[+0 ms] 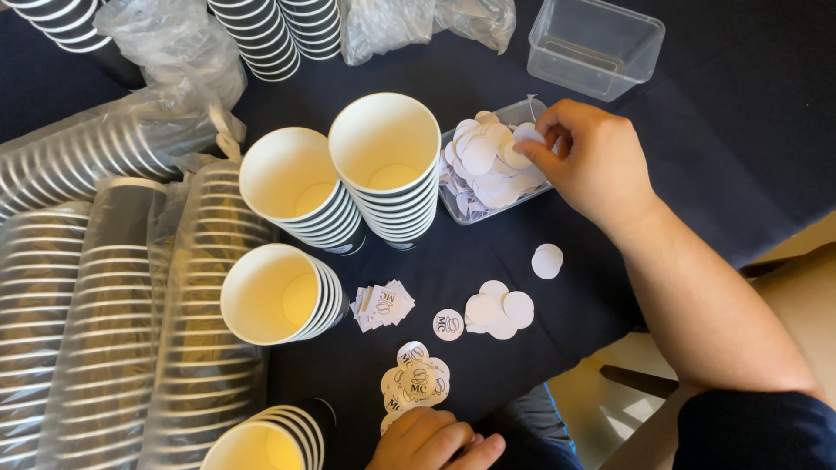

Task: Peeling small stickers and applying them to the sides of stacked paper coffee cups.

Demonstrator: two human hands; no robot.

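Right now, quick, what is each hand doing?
Left hand: curled at the bottom edge by the printed stickers; whether it holds anything cannot be told.
Right hand: fingers pinched on a white disc in the tray.

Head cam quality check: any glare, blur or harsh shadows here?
Head view: warm light, sharp focus across the table, no motion blur on the right hand in the disc tray. Glare streaks on the plastic sleeves over the cup stacks at left. Cup interiors glow yellow. Dark cloth swallows shadows; left hand cropped by the bottom edge.
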